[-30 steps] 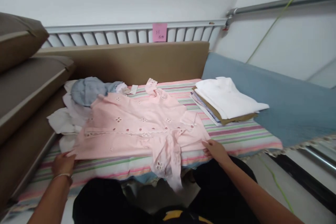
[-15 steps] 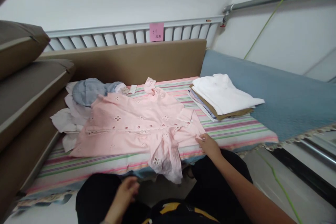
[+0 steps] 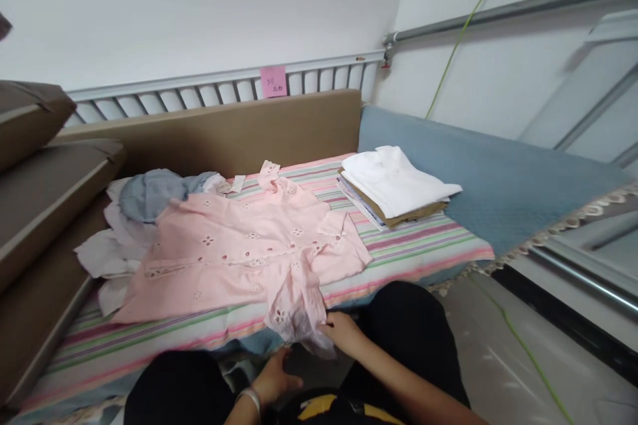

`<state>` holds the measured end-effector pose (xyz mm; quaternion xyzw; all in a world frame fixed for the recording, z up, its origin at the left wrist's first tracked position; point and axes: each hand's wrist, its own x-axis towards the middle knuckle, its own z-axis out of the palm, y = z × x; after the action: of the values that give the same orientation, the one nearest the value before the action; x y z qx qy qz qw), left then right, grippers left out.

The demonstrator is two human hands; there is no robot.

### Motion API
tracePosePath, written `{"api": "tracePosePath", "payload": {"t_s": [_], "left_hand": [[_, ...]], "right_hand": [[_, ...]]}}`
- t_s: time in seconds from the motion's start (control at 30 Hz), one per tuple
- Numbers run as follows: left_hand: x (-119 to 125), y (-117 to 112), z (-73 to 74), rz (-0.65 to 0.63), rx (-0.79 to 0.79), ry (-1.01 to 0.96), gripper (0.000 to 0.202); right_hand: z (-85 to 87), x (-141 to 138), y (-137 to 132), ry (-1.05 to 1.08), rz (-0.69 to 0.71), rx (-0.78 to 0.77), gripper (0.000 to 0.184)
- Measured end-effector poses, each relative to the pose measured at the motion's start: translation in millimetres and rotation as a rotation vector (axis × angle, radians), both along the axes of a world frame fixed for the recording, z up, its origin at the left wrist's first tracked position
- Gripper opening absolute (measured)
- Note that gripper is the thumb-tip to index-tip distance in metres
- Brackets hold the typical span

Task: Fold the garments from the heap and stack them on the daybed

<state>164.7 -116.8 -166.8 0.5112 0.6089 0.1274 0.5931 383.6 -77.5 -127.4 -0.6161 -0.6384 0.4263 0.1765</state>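
A pink eyelet garment (image 3: 249, 249) lies spread on a striped cloth (image 3: 413, 242), with one sleeve hanging over the front edge. My right hand (image 3: 339, 332) pinches the end of that hanging sleeve (image 3: 299, 309). My left hand (image 3: 276, 377) sits low just below the sleeve, fingers curled, close to it; whether it touches the fabric I cannot tell. A bracelet shows on my left wrist.
A folded stack with a white top (image 3: 393, 182) rests at the right on the striped cloth. Loose grey and white clothes (image 3: 144, 196) are heaped at the left. Brown cushions (image 3: 40, 172) rise on the left, a blue cover (image 3: 498, 179) on the right, a railing behind.
My right hand left the garment's right hem and moved down-left to the hanging sleeve. My left hand left the left hem and came in low under the sleeve. The view shifted right.
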Motion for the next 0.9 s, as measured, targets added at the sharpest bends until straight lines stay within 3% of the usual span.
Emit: {"api": "tracePosePath", "payload": {"t_s": [0.1,0.2,0.3,0.4,0.47,0.53,0.6,0.7,0.77,0.8,0.83,0.9], "left_hand": [[-2.0,-8.2,20.8,0.012,0.026,-0.048,0.086],[7.0,-11.6,43.2,0.041,0.078,-0.277,0.089],[18.6,-12.0,58.7,0.116,0.171,-0.485,0.068],[12.0,-8.2,83.6,0.263,0.286,-0.42,0.05],[-4.6,-0.1,119.3,0.218,0.329,-0.322,0.041],[-25.0,17.2,171.9,0.053,0.427,-0.078,0.025],[-42.8,47.0,231.8,-0.148,0.657,0.247,0.018],[-55.3,110.6,306.4,-0.259,0.928,0.773,0.027],[-53.5,154.9,333.5,-0.288,1.037,0.98,0.03],[-50.7,174.5,339.2,-0.273,1.114,1.038,0.032],[-47.6,191.1,339.8,-0.226,1.204,1.069,0.034],[-43.6,213.0,326.4,-0.022,1.379,1.068,0.038]], "right_hand": [[22.1,-21.3,2.6,0.292,0.045,-0.089,0.014],[58.7,-43.2,-0.7,0.724,-0.021,-0.364,0.019],[93.5,-63.1,-4.2,1.112,-0.105,-0.527,0.026],[119.9,-68.3,-2.6,1.247,-0.057,-0.49,0.026],[130.7,-60.2,2.7,1.189,-0.024,-0.398,0.025],[134.7,-45.6,11.1,1.054,-0.05,-0.296,0.026],[132.3,-29.2,21.1,0.91,-0.11,-0.201,0.03],[120.6,-8.0,35.0,0.721,-0.169,-0.061,0.031],[111.4,2.4,41.1,0.562,-0.163,0.081,0.029],[106.9,6.5,42.7,0.469,-0.15,0.17,0.027],[102.7,10.0,43.3,0.377,-0.133,0.258,0.025],[94.6,15.9,42.6,0.225,-0.091,0.414,0.023]]}}
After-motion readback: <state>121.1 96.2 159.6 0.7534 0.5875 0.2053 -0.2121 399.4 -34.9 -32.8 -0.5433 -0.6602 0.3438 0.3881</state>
